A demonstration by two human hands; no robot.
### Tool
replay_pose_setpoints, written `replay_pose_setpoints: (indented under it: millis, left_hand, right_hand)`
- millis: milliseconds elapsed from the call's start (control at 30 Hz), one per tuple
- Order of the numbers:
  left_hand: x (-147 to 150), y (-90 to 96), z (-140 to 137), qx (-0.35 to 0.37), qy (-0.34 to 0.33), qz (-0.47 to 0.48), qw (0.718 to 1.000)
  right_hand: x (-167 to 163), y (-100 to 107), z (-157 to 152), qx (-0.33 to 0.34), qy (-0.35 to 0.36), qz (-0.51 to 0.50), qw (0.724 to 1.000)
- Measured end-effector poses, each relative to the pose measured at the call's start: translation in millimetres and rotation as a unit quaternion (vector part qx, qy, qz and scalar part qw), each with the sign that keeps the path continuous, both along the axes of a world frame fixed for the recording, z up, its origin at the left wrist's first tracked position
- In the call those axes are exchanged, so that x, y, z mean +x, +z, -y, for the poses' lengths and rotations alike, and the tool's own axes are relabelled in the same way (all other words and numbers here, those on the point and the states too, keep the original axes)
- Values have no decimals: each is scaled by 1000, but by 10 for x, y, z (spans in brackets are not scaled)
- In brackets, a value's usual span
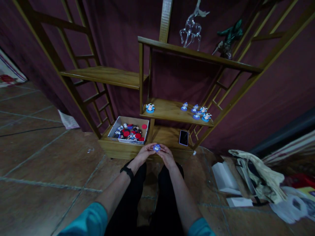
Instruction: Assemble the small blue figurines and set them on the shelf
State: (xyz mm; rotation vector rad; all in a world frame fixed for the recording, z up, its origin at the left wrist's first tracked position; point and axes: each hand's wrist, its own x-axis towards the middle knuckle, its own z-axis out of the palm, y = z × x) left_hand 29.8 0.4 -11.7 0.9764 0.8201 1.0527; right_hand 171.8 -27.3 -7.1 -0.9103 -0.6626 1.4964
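Note:
Between the fingertips of my left hand and my right hand is a small purple-and-white figurine on a round base. Both hands pinch it from the sides, in front of the low wooden cabinet. Just beyond my left hand, an open cardboard box holds a jumble of small figurines and red, black and purple discs. On the shelf above, a blue-based figurine stands alone at the left. Several similar purple and blue figurines are grouped at the right end.
A phone lies on the lower board, right of the box. Up on the top shelf stand a clear deer ornament and a dark green statue. White boxes, cloth and plastic bags lie on the floor at right.

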Motion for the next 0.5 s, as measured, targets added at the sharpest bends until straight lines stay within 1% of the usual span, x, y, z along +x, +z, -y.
replay_pose_setpoints:
  millis: [333, 500]
  left_hand:
    - [9, 36, 7, -10, -8, -1, 1000]
    - [14, 40, 10, -22, -12, 2, 1000]
  right_hand:
    - [8, 62, 19, -9, 3, 3, 1000]
    - [11, 88, 26, 3, 19, -10, 1000]
